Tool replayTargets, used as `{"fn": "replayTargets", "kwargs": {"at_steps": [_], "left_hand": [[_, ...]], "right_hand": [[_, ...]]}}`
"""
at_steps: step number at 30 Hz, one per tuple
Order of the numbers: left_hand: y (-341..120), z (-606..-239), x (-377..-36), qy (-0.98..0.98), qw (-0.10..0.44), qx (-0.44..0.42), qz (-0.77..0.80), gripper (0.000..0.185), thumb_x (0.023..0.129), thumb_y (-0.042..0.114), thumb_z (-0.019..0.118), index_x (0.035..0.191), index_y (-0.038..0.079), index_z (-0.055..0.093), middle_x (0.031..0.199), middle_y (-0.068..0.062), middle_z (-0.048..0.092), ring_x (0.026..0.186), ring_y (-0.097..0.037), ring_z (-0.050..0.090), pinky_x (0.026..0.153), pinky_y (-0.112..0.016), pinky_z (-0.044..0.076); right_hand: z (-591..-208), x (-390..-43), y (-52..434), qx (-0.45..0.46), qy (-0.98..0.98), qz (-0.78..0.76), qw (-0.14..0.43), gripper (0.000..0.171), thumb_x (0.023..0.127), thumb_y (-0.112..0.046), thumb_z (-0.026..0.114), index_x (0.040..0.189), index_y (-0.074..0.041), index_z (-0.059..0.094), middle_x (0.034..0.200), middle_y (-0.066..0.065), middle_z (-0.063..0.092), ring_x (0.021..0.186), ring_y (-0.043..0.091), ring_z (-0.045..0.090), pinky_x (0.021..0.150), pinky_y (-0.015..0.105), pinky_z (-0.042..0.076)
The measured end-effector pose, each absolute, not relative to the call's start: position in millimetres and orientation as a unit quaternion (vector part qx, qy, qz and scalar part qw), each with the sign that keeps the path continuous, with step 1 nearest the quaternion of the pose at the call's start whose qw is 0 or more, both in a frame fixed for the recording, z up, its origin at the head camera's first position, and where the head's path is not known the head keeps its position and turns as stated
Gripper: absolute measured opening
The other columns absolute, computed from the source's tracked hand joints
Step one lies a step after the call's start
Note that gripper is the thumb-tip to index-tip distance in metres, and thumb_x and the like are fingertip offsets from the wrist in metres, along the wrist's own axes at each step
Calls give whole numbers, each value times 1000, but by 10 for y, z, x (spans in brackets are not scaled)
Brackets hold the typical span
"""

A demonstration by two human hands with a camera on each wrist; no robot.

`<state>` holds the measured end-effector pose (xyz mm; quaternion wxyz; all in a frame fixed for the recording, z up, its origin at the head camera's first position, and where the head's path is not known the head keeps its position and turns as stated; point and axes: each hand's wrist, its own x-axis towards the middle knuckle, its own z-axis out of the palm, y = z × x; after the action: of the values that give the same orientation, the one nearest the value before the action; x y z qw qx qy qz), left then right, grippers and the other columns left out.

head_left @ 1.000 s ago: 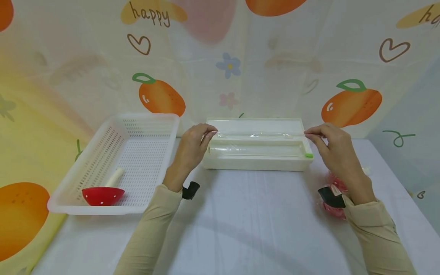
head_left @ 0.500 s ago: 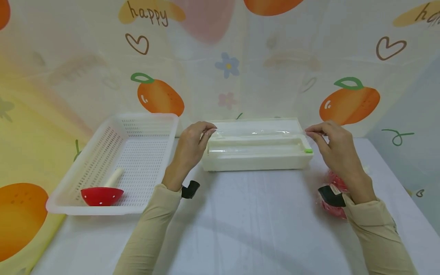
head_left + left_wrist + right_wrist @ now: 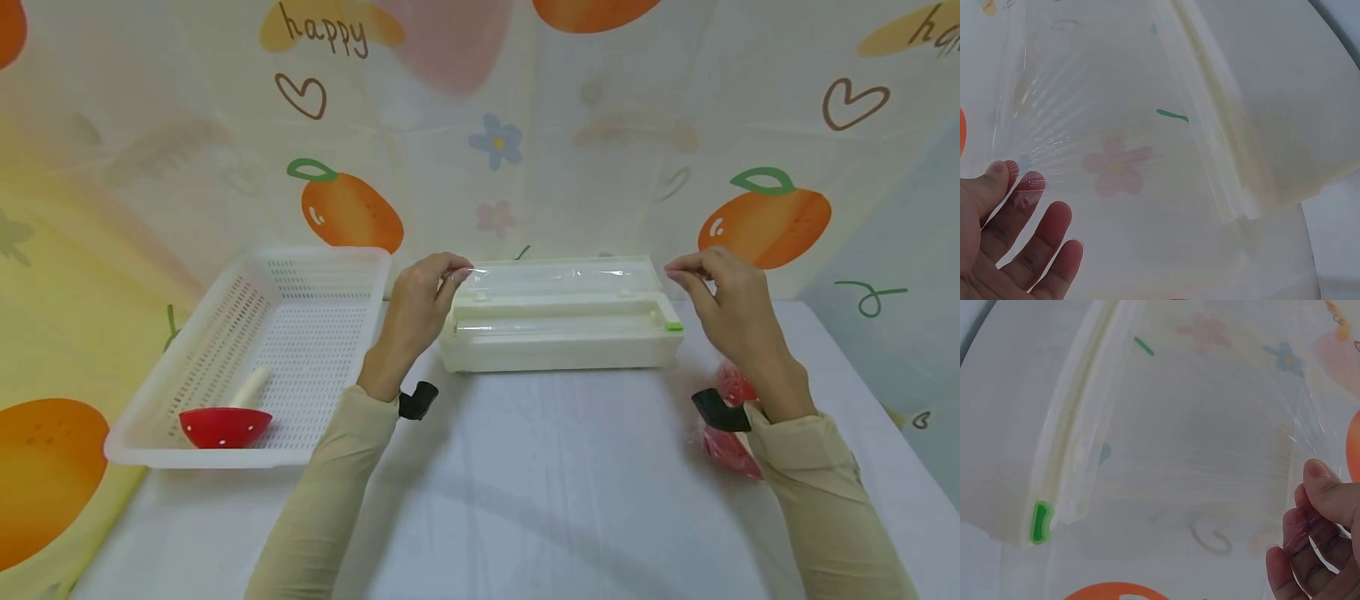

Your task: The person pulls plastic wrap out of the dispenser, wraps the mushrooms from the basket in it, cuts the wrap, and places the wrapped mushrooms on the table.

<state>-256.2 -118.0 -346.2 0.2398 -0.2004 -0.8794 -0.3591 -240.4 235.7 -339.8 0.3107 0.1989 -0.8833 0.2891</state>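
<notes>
Clear cling film (image 3: 551, 275) stretched above dispenser box (image 3: 558, 337) at tabletop's far edge. Left hand (image 3: 418, 304), right hand (image 3: 723, 296) pinch corners. Likely light, clingy, tear-prone; grip corners only.

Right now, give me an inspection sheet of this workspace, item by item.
Surface: white table, bare in front.
Job's things: clear film stretched above the open white dispenser; green slider at its right end.
Clutter: white basket at left holding a red colander; red bag under the right wrist.
Hands: left hand pinches the film's left corner, right hand pinches the right corner.
Cables: nothing seen.
Surroundings: backdrop printed with oranges, hearts and flowers.
</notes>
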Motion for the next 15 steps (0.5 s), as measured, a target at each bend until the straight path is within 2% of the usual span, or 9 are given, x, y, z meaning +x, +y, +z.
{"fn": "replayTargets", "kwargs": {"at_steps": [3,8,15], "left_hand": [[-1178,-3439,-2591,-878,237,-198,-365,17,95,12,64,103,-2,71,98,-16,73,86,-28,63,80,-38,53],[-1184,-3380,-2642,-873,252,-199,-368,16,95,11,64,102,-3,71,96,-16,73,84,-28,64,78,-38,54],[-1197,-3335,-2687,-876,252,-195,-362,17,95,13,64,103,-1,71,95,-15,73,83,-27,64,75,-36,52]], "right_hand": [[-3379,-2433,2348,204,-879,290,320,11,89,1,68,99,5,72,87,19,67,77,1,41,68,13,30],[-3312,-2468,2329,210,-871,299,328,10,90,2,68,98,6,71,86,20,66,79,-10,38,73,14,33],[-3250,-2496,2307,204,-871,307,324,11,90,1,68,99,5,72,85,19,66,76,-11,38,71,14,32]]}}
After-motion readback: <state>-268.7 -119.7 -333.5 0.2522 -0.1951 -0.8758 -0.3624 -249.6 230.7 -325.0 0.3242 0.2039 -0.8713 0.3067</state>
